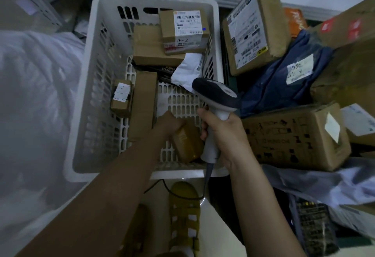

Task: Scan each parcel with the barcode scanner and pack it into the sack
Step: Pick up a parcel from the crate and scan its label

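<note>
A white slatted plastic crate (85,102) stands in front of me with several brown cardboard parcels in it. My left hand (168,124) reaches into the crate and grips a small brown taped parcel (187,143) near its front wall. My right hand (225,135) holds the barcode scanner (215,98) by its white handle, its dark head pointing up-left over the crate. A labelled box (183,31) lies at the crate's far end on a bigger box (151,45). A long box (143,102) and a small labelled box (121,97) lie at the left. The white sack (34,104) bulges to the left.
Stacked to the right are more parcels: a large labelled box (255,29), a dark blue mailer bag (284,80) and a printed carton (294,137). The scanner cable (182,194) trails down over the floor by my sandalled foot (184,214). A wall base runs along the top.
</note>
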### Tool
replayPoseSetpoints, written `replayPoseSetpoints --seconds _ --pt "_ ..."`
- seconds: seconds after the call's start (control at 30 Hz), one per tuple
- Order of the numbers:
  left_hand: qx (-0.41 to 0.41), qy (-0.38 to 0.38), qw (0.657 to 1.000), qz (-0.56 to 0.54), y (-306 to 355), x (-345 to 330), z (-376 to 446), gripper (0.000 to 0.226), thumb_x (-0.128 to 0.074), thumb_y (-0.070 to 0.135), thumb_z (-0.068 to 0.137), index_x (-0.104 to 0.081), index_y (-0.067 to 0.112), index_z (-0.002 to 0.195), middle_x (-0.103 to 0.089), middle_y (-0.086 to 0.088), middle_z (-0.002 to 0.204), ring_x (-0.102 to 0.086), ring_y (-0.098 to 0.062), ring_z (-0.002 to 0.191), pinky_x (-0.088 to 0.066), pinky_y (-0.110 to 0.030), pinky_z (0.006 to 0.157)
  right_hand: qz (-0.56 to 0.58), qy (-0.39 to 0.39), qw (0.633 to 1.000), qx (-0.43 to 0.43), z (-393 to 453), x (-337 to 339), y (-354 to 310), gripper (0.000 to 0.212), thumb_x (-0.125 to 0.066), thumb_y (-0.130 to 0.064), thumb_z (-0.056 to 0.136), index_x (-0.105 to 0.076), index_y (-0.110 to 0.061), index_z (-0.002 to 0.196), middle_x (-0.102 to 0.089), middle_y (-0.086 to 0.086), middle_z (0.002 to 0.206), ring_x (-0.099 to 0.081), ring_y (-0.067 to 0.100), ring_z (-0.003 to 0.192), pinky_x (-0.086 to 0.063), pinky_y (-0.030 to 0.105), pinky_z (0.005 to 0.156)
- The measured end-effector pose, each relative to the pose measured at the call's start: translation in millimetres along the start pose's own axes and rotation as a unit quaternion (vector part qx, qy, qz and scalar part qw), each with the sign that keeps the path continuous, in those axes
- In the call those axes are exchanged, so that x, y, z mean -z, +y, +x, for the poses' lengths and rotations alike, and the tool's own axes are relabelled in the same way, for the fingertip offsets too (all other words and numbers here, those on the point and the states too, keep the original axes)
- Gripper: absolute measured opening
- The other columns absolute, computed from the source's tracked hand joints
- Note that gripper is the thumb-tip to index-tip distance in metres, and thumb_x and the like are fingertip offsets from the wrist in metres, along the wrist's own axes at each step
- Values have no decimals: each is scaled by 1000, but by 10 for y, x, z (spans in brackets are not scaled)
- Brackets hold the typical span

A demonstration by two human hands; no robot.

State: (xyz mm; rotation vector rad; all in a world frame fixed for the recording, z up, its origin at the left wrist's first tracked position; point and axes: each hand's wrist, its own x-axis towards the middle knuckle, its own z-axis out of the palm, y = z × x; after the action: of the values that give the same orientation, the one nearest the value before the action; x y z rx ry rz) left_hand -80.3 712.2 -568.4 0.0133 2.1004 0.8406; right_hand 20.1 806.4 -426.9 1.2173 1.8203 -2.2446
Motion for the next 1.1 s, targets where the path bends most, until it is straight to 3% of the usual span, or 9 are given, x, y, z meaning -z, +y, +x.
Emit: replayPoseSetpoints --seconds 0.1,0.23,0.33,0.4,0.53,0.63,0.77,0.9,1.1 --pt "-9 19 1000 -15 -14 -19 -79 28 -56 47 93 -47 22 102 -55 -4 107 -51 -18 92 -43 -28 80 3 -4 1000 8 -57 5 -13 29 -67 -10 88 -53 -10 63 -50 6 53 -46 14 44 -39 23 47" --pt "6 47 998 -42 -18 27 -190 42 -60 53 87 -49 17 106 -56 -6 101 -49 -14 71 -35 -23 53 -5 2 1000 30 -151 54 -9 29 -67 -10 89 -54 -8 62 -50 5 51 -46 12 43 -40 21 46" --pt "-32 80 996 2 -91 98 -342 40 -60 46 91 -47 11 107 -51 -3 89 -45 -10 67 -29 -21 49 0 4 999 41 -272 64 4 32 -66 -9 89 -52 -8 61 -48 4 50 -45 12 41 -39 21 45" --pt "-58 83 994 39 -172 136 -419 26 -57 29 95 -46 10 109 -56 -8 91 -53 -19 77 -36 -24 55 5 3 999 45 -378 70 6 31 -66 -8 89 -51 -8 61 -48 6 50 -44 13 41 -39 21 45" --pt "-92 28 987 126 -341 237 -482 51 -51 18 98 -37 21 147 -53 -15 135 -55 -30 116 -43 -34 96 -1 10 999 44 -526 97 5 28 -66 -9 89 -53 -9 64 -49 4 50 -45 12 42 -39 22 45" --pt "-111 2 987 119 -353 285 -486 43 -53 16 97 -45 20 140 -55 -7 130 -55 -23 110 -43 -26 87 -5 12 999 41 -532 87 -2 23 -67 -10 88 -55 -8 69 -49 3 51 -45 13 42 -40 22 45" --pt "-64 -2 998 20 -202 274 -432 29 -54 36 97 -47 15 117 -53 -7 103 -49 -13 75 -39 -25 59 11 12 999 41 -439 47 -2 27 -66 -8 88 -53 -9 65 -48 3 50 -44 13 40 -39 23 45" --pt "-3 18 999 -39 -31 240 -300 74 -58 62 85 -41 9 135 -50 -10 127 -54 -28 106 -47 -34 77 15 15 999 34 -329 13 65 29 -65 -9 90 -54 -11 63 -48 5 51 -44 15 42 -39 26 49" --pt "46 56 992 -103 -108 184 -287 87 -62 64 80 -37 10 144 -47 -12 142 -53 -32 119 -43 -33 80 7 6 1000 16 -270 -4 138 25 -68 -14 89 -57 -11 66 -52 0 49 -46 13 41 -40 22 45"
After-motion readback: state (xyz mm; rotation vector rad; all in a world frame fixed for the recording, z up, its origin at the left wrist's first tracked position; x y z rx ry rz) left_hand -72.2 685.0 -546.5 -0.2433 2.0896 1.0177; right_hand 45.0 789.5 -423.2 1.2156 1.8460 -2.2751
